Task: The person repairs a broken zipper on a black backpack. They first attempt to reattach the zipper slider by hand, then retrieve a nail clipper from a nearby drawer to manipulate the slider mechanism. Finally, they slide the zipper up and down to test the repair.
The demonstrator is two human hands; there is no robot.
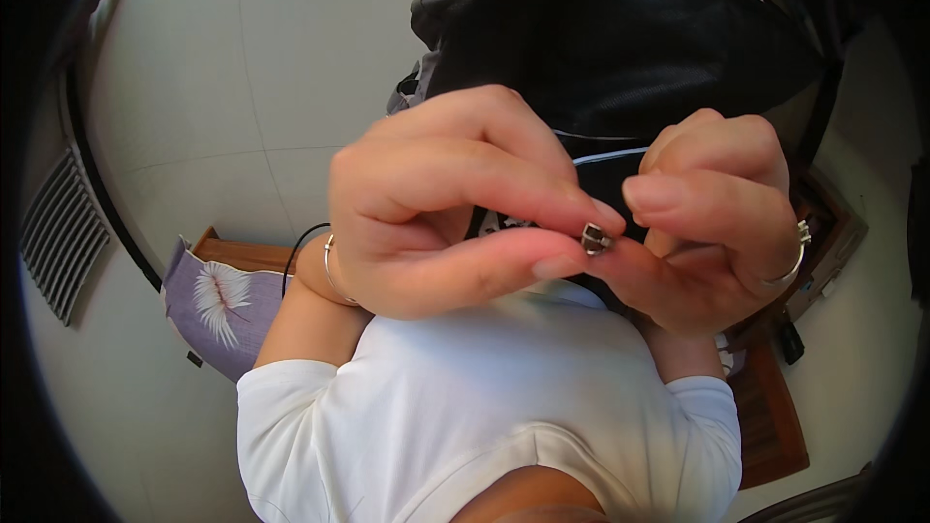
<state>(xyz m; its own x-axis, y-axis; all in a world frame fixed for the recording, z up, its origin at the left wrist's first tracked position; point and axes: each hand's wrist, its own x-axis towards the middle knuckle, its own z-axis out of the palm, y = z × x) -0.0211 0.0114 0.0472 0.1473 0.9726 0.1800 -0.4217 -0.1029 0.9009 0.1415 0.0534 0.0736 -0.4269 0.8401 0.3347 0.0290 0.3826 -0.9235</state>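
Note:
In front of my chest, both hands meet at a small dark, shiny metal piece (596, 239) with a squarish end; its exact kind is too small to tell. My left hand (446, 199) pinches it between thumb and index finger. My right hand (722, 218) has its fingers curled, with the thumb tip pressed against the piece from the right. The right index fingertip stays a little above, apart from it. A thin silver bracelet (329, 271) circles my left wrist, and a silver band (799, 257) shows at the right hand.
A large black bag (630, 39) with grey parts lies just beyond my hands. To the left are a purple cloth (252, 324) with a white feather pattern and a slatted grey vent (65, 237). Brown wooden furniture (775, 407) stands at the right, over a pale tiled floor (223, 68).

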